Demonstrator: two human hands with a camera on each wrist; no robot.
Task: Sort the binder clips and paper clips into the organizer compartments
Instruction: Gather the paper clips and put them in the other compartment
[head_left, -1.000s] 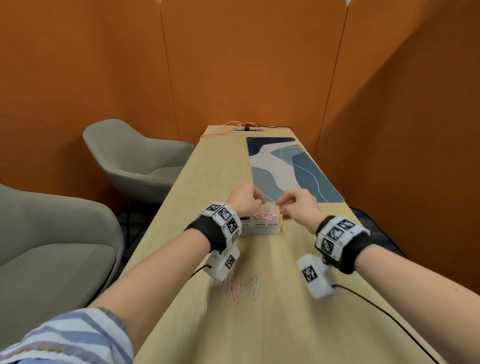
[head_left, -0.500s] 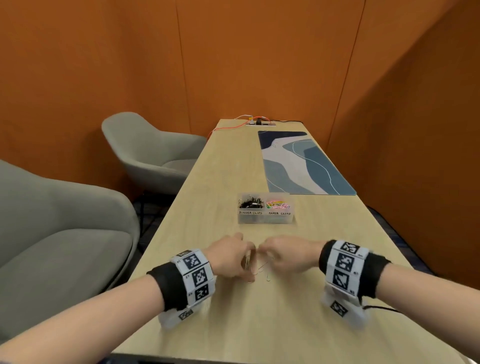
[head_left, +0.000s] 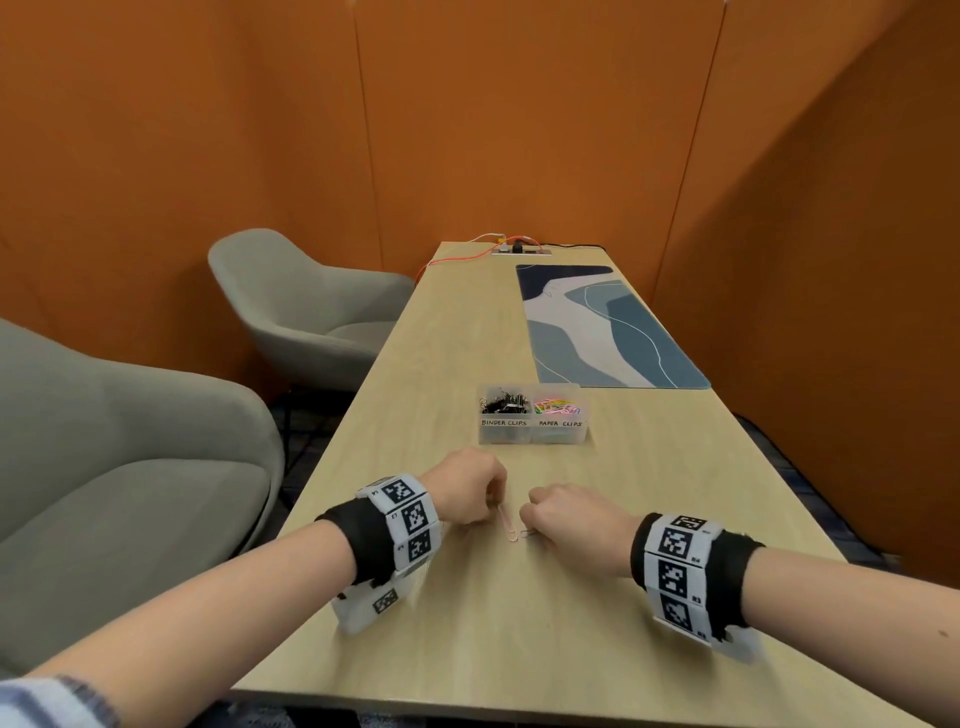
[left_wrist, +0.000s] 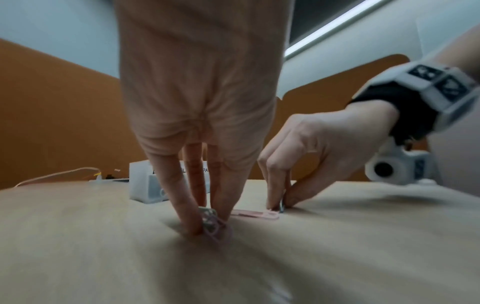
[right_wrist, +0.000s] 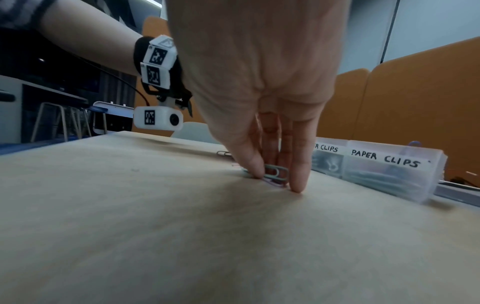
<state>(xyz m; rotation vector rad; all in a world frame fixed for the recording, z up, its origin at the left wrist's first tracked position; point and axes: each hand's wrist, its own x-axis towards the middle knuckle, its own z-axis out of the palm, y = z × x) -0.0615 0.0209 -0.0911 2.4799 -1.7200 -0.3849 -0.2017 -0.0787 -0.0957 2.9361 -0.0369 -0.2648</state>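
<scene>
The clear two-compartment organizer (head_left: 532, 435) stands mid-table, with black binder clips (head_left: 503, 404) in its left half and coloured paper clips (head_left: 558, 408) in its right half. Nearer me, both hands are down on the table. My left hand (left_wrist: 210, 224) pinches a pale pink paper clip (left_wrist: 217, 228) and a grey one together against the wood. My right hand (right_wrist: 276, 181) pinches a grey-green paper clip (right_wrist: 276, 171), with a purple one under it. A loose pink paper clip (head_left: 506, 525) lies between the two hands.
A blue patterned desk mat (head_left: 602, 327) lies beyond the organizer on the right. Cables and a power socket (head_left: 519, 251) sit at the table's far end. Two grey armchairs (head_left: 306, 306) stand left of the table; orange partitions close it in.
Both hands came back from the organizer to the loose paper clips near the table's front. Since half a second ago they have closed on clips there.
</scene>
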